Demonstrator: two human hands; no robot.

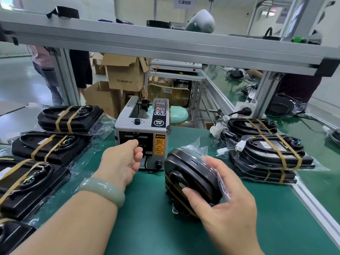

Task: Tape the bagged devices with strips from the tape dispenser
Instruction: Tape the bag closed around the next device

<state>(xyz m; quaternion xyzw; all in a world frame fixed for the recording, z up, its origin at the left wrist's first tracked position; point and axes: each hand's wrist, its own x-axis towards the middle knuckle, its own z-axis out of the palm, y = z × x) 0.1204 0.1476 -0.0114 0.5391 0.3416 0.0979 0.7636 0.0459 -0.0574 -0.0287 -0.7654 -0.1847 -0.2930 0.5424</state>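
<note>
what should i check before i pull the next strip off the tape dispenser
1. Left hand at the tape dispenser outlet: ok, its fingertips are at the slot.
2. Strip waiting at the outlet: cannot tell, the fingers hide it.
3. Fingers kept outside the slot, as the caution label warns: cannot tell.
4. Right hand holding the bagged device: ok, fingers and thumb curl round it.
5. Loose plastic folded flat for taping: not ok, it sticks up behind the device.
</note>
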